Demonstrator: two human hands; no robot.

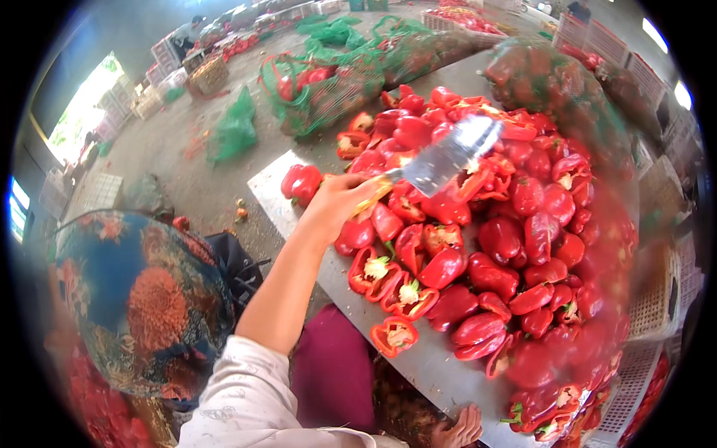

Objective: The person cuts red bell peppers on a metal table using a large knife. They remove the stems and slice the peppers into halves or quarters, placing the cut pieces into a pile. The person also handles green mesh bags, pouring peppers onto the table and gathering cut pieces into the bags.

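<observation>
My left hand (pixel 348 193) grips the yellow handle of a broad-bladed knife (pixel 451 154). Its shiny blade, blurred, points away to the right above a heap of red bell peppers (pixel 498 235). Some peppers are cut open with pale cores showing, such as the cut pepper (pixel 394 336) near the table's front edge. Just beyond my left wrist, a whole red pepper (pixel 302 183) sits at the corner of the metal tabletop (pixel 344 283). Low in view, my right hand (pixel 459 428) rests at the table edge with fingers bent; its palm is hidden.
Green mesh sacks (pixel 330 101) of peppers lie beyond the table, and another full sack (pixel 554 84) stands at the far right. Plastic crates (pixel 652 302) line the right side. Close on my left is a person in a floral head covering (pixel 145 302).
</observation>
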